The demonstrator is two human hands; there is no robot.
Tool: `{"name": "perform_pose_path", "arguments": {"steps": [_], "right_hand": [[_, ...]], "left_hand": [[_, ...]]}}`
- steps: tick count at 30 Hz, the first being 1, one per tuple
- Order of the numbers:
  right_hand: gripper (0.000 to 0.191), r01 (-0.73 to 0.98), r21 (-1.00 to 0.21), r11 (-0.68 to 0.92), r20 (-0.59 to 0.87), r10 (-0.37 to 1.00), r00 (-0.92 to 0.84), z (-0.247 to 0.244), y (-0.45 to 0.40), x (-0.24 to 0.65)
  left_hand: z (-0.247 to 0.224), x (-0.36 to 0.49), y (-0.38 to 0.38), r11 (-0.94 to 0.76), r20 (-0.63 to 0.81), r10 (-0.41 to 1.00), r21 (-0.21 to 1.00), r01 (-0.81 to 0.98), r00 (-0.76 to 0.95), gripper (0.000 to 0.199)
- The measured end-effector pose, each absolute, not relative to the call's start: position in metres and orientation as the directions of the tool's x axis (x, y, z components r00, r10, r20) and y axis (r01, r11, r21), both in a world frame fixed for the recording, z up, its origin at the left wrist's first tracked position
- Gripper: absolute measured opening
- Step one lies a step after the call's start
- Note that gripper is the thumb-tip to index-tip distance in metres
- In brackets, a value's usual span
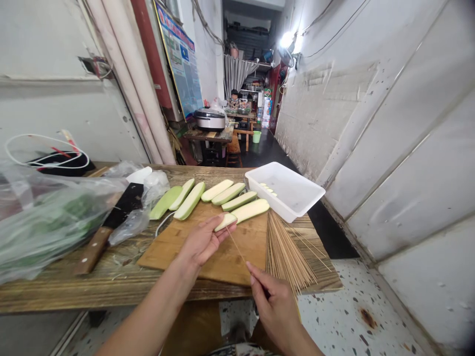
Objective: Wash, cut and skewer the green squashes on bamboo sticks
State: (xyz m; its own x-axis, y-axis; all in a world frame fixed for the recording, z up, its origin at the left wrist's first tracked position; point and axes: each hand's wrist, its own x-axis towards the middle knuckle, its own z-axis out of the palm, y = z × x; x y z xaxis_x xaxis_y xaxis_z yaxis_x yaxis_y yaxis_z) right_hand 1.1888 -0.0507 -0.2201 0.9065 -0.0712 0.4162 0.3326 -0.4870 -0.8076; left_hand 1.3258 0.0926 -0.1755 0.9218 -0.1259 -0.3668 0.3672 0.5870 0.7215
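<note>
Above the wooden cutting board [208, 252], my left hand [203, 240] is closed around a long slice of pale-fleshed, green-skinned vegetable [226, 221], which looks like eggplant or zucchini. My right hand [272, 296] pinches a thin bamboo skewer [236, 244] between thumb and fingers. The skewer's far end meets the near end of the held slice; whether it is inside cannot be made out. More slices, such as one cut slice [252, 210], lie along the board's back edge, some flesh side up. A fanned bundle of bamboo skewers [287, 254] lies right of the board.
A white plastic tub [297, 195] stands at the table's back right. On the left are a cleaver [107, 230] and a plastic bag [55, 222] with green leaves. Farther back, a person [234, 101] sits by tables, and a cooker [210, 119] rests on one.
</note>
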Motion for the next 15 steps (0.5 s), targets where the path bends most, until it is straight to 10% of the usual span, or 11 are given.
{"name": "perform_pose_path", "arguments": {"steps": [15], "right_hand": [[0.035, 0.336, -0.775, -0.535, 0.424, -0.045, 0.905, -0.2120, -0.0489, 1.1853]], "left_hand": [[-0.1769, 1.3239, 0.0920, 0.591, -0.350, -0.107, 0.730, 0.343, 0.931, 0.018]]}}
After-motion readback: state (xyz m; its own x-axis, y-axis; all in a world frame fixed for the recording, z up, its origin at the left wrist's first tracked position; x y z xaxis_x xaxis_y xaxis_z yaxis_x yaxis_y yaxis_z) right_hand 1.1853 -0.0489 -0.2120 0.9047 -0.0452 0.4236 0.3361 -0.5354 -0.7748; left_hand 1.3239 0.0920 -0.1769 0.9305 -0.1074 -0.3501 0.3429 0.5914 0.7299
